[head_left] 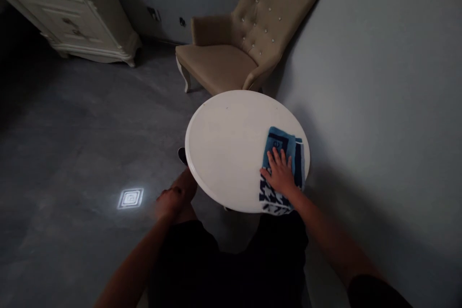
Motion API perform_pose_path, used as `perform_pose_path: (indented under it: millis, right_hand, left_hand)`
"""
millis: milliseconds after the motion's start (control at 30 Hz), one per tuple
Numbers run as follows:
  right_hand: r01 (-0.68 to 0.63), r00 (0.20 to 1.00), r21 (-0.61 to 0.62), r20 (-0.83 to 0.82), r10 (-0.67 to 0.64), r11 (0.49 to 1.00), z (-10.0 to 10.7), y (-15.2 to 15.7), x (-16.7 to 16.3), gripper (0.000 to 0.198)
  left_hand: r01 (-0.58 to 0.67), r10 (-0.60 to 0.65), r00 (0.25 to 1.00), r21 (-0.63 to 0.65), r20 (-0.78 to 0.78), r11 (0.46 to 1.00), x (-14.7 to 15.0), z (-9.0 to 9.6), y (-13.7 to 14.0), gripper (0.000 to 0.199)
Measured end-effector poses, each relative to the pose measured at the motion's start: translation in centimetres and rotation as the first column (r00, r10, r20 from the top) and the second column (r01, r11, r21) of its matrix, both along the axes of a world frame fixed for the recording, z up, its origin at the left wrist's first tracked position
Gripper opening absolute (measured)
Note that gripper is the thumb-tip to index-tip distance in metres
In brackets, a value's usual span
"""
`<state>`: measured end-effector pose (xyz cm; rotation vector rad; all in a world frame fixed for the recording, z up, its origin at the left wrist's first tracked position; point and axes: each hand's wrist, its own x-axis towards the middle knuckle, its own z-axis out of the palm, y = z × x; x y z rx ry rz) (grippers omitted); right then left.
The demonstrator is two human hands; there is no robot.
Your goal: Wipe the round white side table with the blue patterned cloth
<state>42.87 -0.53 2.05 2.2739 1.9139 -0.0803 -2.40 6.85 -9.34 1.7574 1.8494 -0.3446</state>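
A folded blue, navy and white patterned towel (279, 138) lies on the right side of a round white table (224, 149), its near end at the table's edge. My right hand (281, 171) rests flat on the towel with the fingers spread. My left hand (169, 203) lies on my left knee, to the left of the table. Its fingers are dim and partly hidden, so their pose is unclear.
A tan tufted armchair (220, 65) stands just behind the table. At the back left is a white carved cabinet (79, 24). A plain wall (390, 82) runs along the right. A bright square light pattern (130, 198) falls on the grey floor (72, 154).
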Motion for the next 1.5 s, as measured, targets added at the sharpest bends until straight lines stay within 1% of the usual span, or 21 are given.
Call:
perform_pose_path:
  millis: [100,233,333,400,467,567,667,733,800,933,1033,1133,1233,1300,1367,1433,1500]
  right_hand:
    - [0.035,0.999,-0.023,-0.006,-0.035,0.999,0.4,7.2,3.3,0.090]
    - [0.073,0.997,-0.038,-0.011,-0.074,0.997,0.7,16.6,7.5,0.090]
    - [0.098,0.995,-0.029,-0.010,-0.098,0.995,0.7,22.5,10.2,0.091]
    - [0.111,0.994,-0.014,-0.010,-0.111,0.994,0.5,25.5,11.5,0.092]
    - [0.136,0.991,0.004,0.002,-0.136,0.991,0.2,27.6,12.5,0.092]
    - [0.165,0.985,0.025,0.040,-0.166,0.986,0.0,28.8,12.9,0.090]
    - [0.167,0.985,0.018,0.031,-0.167,0.986,0.2,27.4,12.0,0.091]
    - [0.165,0.986,0.000,0.015,-0.165,0.986,0.4,25.1,10.8,0.091]
    - [0.151,0.989,-0.016,0.016,-0.150,0.988,0.7,21.8,9.3,0.091]
    - [0.093,0.995,-0.036,0.034,-0.092,0.995,0.7,13.2,5.4,0.088]
    - [0.039,0.999,-0.012,0.021,-0.038,0.999,0.0,5.8,2.1,0.087]
    - [-0.030,1.000,0.081,-0.006,0.030,0.996,-1.4,-1.3,-1.5,0.087]
    - [-0.083,0.996,0.204,-0.019,0.089,0.975,-2.9,-6.6,-4.6,0.100]
    - [-0.083,0.995,0.250,-0.033,0.095,0.965,-3.6,-8.5,-5.9,0.106]
    - [-0.063,0.995,0.244,-0.065,0.081,0.968,-3.8,-8.9,-6.3,0.106]
    - [-0.039,0.992,0.193,-0.110,0.062,0.980,-3.3,-7.7,-5.8,0.102]
    - [-0.018,0.988,0.125,-0.152,0.037,0.992,-2.4,-5.4,-4.7,0.094]
  left_hand:
    - [0.017,-0.020,0.997,-0.040,-0.068,0.999,0.1,-0.4,0.2,0.067]
    - [0.001,-0.005,0.998,-0.060,-0.064,0.998,-0.4,-1.2,0.5,0.067]
    - [-0.009,0.004,0.998,-0.066,-0.069,0.998,-0.9,-1.6,0.7,0.065]
    - [-0.008,0.004,0.998,-0.056,-0.068,0.998,-1.0,-1.7,0.8,0.064]
    - [-0.018,0.015,0.997,-0.042,-0.072,0.999,-1.0,-1.7,0.8,0.063]
    - [-0.049,0.046,0.996,-0.037,-0.075,0.998,-0.9,-1.8,0.7,0.064]
    - [-0.053,0.051,0.996,-0.031,-0.068,0.998,-0.8,-2.0,0.7,0.065]
    - [-0.042,0.041,0.997,-0.015,-0.066,0.999,-0.8,-2.1,0.6,0.067]
    - [-0.031,0.031,0.998,-0.005,-0.063,0.999,-0.6,-2.1,0.7,0.067]
    - [-0.013,0.012,0.999,-0.015,-0.047,1.000,-0.6,-1.9,0.6,0.069]
    - [0.005,-0.006,0.999,-0.013,-0.037,1.000,-0.7,-1.8,0.3,0.069]
    - [0.012,-0.012,0.999,-0.017,-0.049,1.000,-0.8,-1.7,0.0,0.068]
    - [0.017,-0.018,0.998,-0.013,-0.061,1.000,-0.7,-1.2,-0.2,0.067]
    - [0.019,-0.019,0.999,-0.014,-0.049,1.000,-0.7,-0.9,-0.3,0.066]
    - [0.012,-0.013,0.999,-0.029,-0.036,1.000,-0.8,-0.6,-0.2,0.064]
    - [0.006,-0.007,0.999,-0.036,-0.033,0.999,-0.8,-0.4,-0.1,0.063]
    - [0.011,-0.012,0.999,-0.037,-0.041,0.999,-0.8,-0.3,0.1,0.063]
